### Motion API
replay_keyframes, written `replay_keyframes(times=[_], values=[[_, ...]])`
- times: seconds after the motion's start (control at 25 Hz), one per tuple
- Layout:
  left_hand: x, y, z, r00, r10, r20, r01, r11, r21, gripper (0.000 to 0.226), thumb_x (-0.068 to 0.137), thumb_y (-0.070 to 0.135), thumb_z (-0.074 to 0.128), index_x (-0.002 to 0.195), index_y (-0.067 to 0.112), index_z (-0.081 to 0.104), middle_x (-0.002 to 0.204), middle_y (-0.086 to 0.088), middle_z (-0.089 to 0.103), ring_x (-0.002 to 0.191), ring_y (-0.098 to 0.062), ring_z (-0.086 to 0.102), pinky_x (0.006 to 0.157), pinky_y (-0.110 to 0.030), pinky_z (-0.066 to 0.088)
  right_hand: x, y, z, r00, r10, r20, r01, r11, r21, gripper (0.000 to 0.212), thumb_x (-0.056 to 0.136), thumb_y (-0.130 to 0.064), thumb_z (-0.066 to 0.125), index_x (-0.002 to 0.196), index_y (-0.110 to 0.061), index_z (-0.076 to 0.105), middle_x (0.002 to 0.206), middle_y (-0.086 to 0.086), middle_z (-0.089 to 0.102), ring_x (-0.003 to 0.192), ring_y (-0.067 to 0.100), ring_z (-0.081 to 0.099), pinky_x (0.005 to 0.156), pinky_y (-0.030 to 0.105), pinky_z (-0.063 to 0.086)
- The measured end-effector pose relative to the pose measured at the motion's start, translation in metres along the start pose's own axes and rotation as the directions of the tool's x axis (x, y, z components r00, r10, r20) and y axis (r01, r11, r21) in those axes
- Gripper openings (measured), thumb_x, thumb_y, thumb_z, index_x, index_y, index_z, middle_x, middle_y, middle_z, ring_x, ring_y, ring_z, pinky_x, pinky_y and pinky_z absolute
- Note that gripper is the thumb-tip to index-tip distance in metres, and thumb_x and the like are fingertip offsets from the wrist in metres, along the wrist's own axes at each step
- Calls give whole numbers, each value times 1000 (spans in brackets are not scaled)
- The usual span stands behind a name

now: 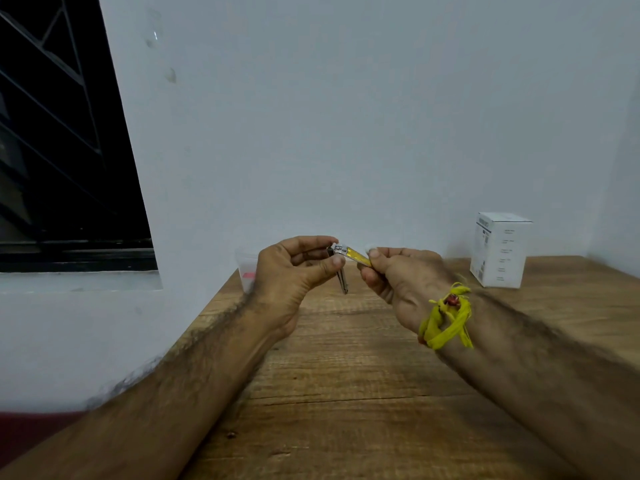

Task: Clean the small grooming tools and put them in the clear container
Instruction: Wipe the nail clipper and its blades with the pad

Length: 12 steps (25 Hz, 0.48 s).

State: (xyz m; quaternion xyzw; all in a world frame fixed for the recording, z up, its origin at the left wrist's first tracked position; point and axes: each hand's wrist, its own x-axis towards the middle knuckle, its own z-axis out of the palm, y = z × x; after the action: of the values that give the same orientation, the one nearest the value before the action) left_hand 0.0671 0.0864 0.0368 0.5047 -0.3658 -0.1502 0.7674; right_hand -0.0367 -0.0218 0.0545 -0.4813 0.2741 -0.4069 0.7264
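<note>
A metal nail clipper [341, 261] with a yellow lever is held up above the wooden table [346, 375]. My left hand [294, 275] pinches its silver head end between thumb and fingers, and a thin metal part hangs down below that hand. My right hand [398, 275] pinches the far end of the yellow lever, with something small and white at its fingertips. The clear container [246, 268] stands at the table's back left edge, mostly hidden behind my left hand, with something pink inside.
A white cardboard box [500, 249] stands upright at the back right of the table near the wall. A dark barred window [62, 150] is at the left. The table's left edge runs diagonally beside my left forearm.
</note>
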Motion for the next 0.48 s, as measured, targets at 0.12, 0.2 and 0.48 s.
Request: replay_keyframes(times=[0.12, 0.2, 0.48], values=[[0, 1, -1, 1000, 13, -5, -13, 999, -30, 37, 61, 5, 82, 97, 9, 74, 80, 0, 75, 83, -12, 71, 76, -25, 61, -5, 9, 6, 998, 56, 25, -58, 995, 87, 14, 95, 0, 62, 81, -2, 63, 66, 11, 62, 40, 11, 59, 36, 17, 46], [0, 3, 0, 1000, 19, 6, -19, 999, -50, 41, 61, 6, 81, 100, 8, 74, 83, -3, 74, 86, -15, 71, 80, -28, 61, -8, 13, 8, 997, 69, 45, -73, 992, 106, 15, 97, -1, 59, 83, -2, 62, 64, 11, 62, 37, 9, 58, 36, 17, 47], [4, 3, 0, 999, 46, 16, -45, 997, -62, 44, 63, 9, 80, 107, 10, 74, 89, -4, 73, 89, -15, 69, 85, -29, 61, -20, 17, 7, 983, -183, -5, 178, 964, -198, 11, 98, -6, 60, 86, -5, 60, 68, 11, 70, 44, 15, 61, 42, 26, 53]])
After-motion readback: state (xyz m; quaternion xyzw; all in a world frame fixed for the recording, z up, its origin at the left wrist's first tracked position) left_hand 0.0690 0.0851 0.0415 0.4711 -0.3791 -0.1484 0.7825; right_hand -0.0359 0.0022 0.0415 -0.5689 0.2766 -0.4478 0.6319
